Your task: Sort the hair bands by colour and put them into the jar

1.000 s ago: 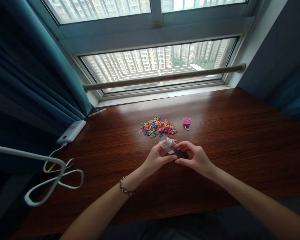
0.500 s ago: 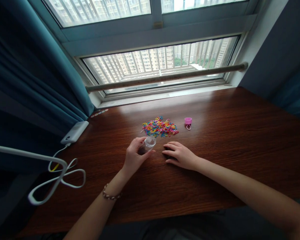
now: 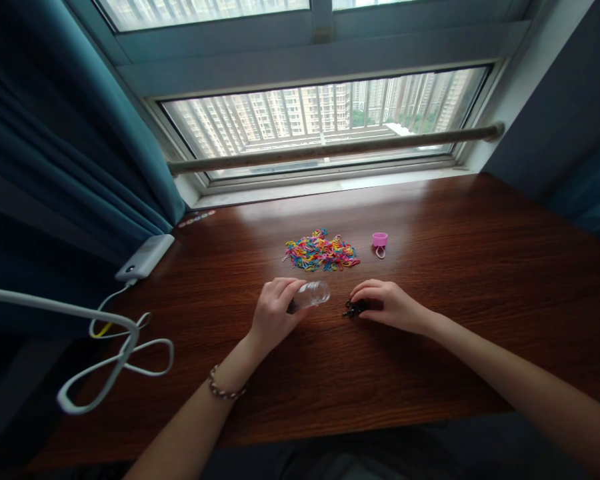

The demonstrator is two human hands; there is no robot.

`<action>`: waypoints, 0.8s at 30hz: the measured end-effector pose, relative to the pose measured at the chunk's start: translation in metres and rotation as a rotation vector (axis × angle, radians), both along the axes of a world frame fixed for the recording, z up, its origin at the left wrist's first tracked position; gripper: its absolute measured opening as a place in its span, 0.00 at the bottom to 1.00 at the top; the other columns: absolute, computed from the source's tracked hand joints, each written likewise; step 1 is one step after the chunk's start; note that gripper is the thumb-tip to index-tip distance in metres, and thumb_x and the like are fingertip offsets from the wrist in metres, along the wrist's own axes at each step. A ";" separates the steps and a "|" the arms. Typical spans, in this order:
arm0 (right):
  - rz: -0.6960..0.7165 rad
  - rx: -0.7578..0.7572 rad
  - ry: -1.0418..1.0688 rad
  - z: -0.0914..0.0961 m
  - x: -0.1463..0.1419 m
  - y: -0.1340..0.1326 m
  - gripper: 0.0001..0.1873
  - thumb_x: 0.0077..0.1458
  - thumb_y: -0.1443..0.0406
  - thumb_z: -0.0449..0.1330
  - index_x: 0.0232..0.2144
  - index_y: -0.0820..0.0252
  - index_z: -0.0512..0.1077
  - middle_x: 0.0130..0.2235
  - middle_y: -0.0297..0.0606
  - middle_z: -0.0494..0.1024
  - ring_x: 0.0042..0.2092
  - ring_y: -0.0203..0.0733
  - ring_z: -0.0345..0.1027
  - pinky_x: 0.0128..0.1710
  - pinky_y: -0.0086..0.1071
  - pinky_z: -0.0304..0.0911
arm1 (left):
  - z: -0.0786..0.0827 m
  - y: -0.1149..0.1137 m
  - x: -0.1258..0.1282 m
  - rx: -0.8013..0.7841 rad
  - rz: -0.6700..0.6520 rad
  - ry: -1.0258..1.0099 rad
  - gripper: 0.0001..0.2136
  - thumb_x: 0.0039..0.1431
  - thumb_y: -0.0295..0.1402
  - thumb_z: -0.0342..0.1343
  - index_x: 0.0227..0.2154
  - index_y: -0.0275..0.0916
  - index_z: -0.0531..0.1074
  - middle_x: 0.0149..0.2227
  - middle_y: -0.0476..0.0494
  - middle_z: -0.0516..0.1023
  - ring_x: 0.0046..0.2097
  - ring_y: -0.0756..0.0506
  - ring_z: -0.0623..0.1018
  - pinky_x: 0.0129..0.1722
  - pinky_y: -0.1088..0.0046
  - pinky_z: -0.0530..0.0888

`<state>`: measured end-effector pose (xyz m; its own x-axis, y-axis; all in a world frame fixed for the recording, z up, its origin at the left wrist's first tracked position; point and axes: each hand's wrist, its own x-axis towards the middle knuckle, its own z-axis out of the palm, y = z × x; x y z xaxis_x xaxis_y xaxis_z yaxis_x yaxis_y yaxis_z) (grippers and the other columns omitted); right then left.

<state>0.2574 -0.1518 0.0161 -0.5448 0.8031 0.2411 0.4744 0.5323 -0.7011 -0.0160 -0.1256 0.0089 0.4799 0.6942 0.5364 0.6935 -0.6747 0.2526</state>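
My left hand (image 3: 275, 310) is wrapped round a clear bottle (image 3: 314, 293), tilted with its open mouth toward the right. Something dark shows inside its base, partly covered by my fingers. To the right, my right hand (image 3: 384, 303) curls its thumb and fingers around a small cluster of black pieces (image 3: 354, 309) low over the table; their exact kind is too small to make out. Just beyond the bottle lies a pile of colourful little plastic clips (image 3: 323, 252). A pink cap with a loop (image 3: 379, 239) stands to the right of the pile.
The brown wooden table (image 3: 470, 287) runs up to a window with a rail (image 3: 340, 149) across it. On the left are a white power bank (image 3: 145, 257), a looped white cable (image 3: 155, 357) and a blue curtain (image 3: 105, 133).
The bottle has tipped further over to the right in my left hand. My right hand has shifted right, and black pieces now show at its fingers. The camera view has moved slightly.
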 end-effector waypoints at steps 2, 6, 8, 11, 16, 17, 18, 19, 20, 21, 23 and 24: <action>-0.057 -0.009 -0.122 0.002 0.004 0.000 0.25 0.39 0.62 0.66 0.44 0.54 0.69 0.41 0.39 0.70 0.43 0.43 0.65 0.42 0.35 0.63 | 0.000 0.000 0.000 0.009 -0.002 0.002 0.17 0.49 0.39 0.57 0.41 0.39 0.67 0.40 0.41 0.72 0.42 0.42 0.70 0.42 0.65 0.65; -0.219 -0.060 -0.321 0.000 -0.004 -0.007 0.33 0.37 0.55 0.66 0.48 0.55 0.65 0.41 0.40 0.67 0.37 0.42 0.67 0.36 0.34 0.64 | 0.000 0.000 0.000 0.008 -0.004 0.008 0.17 0.49 0.39 0.57 0.41 0.39 0.66 0.39 0.41 0.72 0.41 0.42 0.70 0.41 0.65 0.65; -0.294 -0.052 -0.370 -0.001 -0.015 -0.012 0.30 0.40 0.52 0.64 0.46 0.56 0.66 0.41 0.41 0.67 0.36 0.43 0.68 0.36 0.34 0.63 | 0.001 0.000 0.001 -0.001 -0.007 0.012 0.17 0.49 0.39 0.57 0.41 0.39 0.66 0.40 0.41 0.72 0.41 0.43 0.70 0.41 0.65 0.65; -0.355 -0.020 -0.449 -0.001 -0.032 -0.016 0.23 0.44 0.53 0.62 0.41 0.56 0.68 0.39 0.41 0.67 0.36 0.44 0.68 0.34 0.33 0.63 | 0.001 -0.001 0.003 -0.011 -0.011 0.017 0.16 0.49 0.38 0.57 0.41 0.38 0.67 0.39 0.41 0.72 0.41 0.43 0.70 0.41 0.65 0.65; -0.380 0.032 -0.521 -0.002 -0.044 -0.013 0.07 0.50 0.62 0.57 0.34 0.55 0.71 0.37 0.39 0.70 0.34 0.41 0.69 0.31 0.30 0.61 | 0.002 -0.002 0.004 -0.024 -0.002 0.038 0.16 0.50 0.39 0.57 0.41 0.39 0.68 0.40 0.41 0.72 0.42 0.43 0.70 0.42 0.65 0.65; -0.379 0.038 -0.516 -0.002 -0.044 -0.011 0.06 0.51 0.64 0.56 0.33 0.56 0.71 0.36 0.39 0.70 0.33 0.41 0.69 0.31 0.30 0.60 | 0.002 -0.002 0.004 -0.025 0.001 0.046 0.16 0.50 0.39 0.57 0.41 0.39 0.68 0.40 0.41 0.72 0.42 0.42 0.70 0.42 0.65 0.65; -0.379 0.041 -0.510 -0.002 -0.043 -0.009 0.06 0.51 0.65 0.56 0.32 0.56 0.72 0.35 0.39 0.71 0.33 0.41 0.69 0.31 0.30 0.60 | 0.002 -0.002 0.004 -0.027 0.003 0.055 0.16 0.50 0.39 0.57 0.41 0.39 0.68 0.40 0.41 0.73 0.42 0.42 0.70 0.42 0.65 0.64; -0.380 0.040 -0.504 -0.002 -0.043 -0.007 0.06 0.50 0.66 0.55 0.30 0.56 0.72 0.34 0.39 0.71 0.33 0.41 0.69 0.31 0.30 0.60 | 0.002 -0.002 0.004 -0.029 0.002 0.067 0.16 0.50 0.39 0.57 0.41 0.39 0.68 0.40 0.41 0.73 0.42 0.42 0.70 0.42 0.65 0.64; -0.378 0.035 -0.498 -0.002 -0.042 -0.005 0.06 0.49 0.67 0.55 0.29 0.57 0.73 0.33 0.39 0.72 0.33 0.41 0.68 0.31 0.30 0.60 | 0.001 -0.002 0.004 -0.033 -0.001 0.081 0.17 0.49 0.39 0.57 0.42 0.39 0.68 0.40 0.41 0.73 0.42 0.42 0.69 0.42 0.65 0.64; -0.375 0.026 -0.494 -0.002 -0.042 -0.003 0.06 0.48 0.68 0.56 0.28 0.58 0.73 0.31 0.39 0.73 0.32 0.41 0.68 0.31 0.30 0.59 | 0.001 -0.002 0.004 -0.036 -0.005 0.095 0.17 0.49 0.39 0.57 0.42 0.39 0.68 0.40 0.41 0.73 0.42 0.42 0.69 0.42 0.65 0.64; -0.370 0.000 -0.481 -0.003 -0.041 0.002 0.06 0.45 0.69 0.56 0.25 0.59 0.74 0.29 0.40 0.74 0.32 0.41 0.68 0.31 0.30 0.59 | 0.001 -0.002 0.004 -0.042 -0.012 0.118 0.17 0.49 0.39 0.58 0.42 0.39 0.68 0.40 0.42 0.73 0.42 0.42 0.69 0.41 0.65 0.63; -0.368 -0.021 -0.471 -0.003 -0.040 0.005 0.06 0.44 0.70 0.56 0.24 0.60 0.74 0.28 0.40 0.75 0.31 0.41 0.68 0.31 0.29 0.59 | 0.001 -0.002 0.005 -0.044 -0.013 0.125 0.17 0.49 0.39 0.58 0.42 0.39 0.68 0.40 0.42 0.73 0.42 0.42 0.69 0.41 0.65 0.63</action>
<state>0.2172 -0.1469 0.0133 -0.2743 0.9614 0.0230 0.8873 0.2622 -0.3794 -0.0114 -0.1280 0.0100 0.5500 0.7091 0.4413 0.7129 -0.6738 0.1942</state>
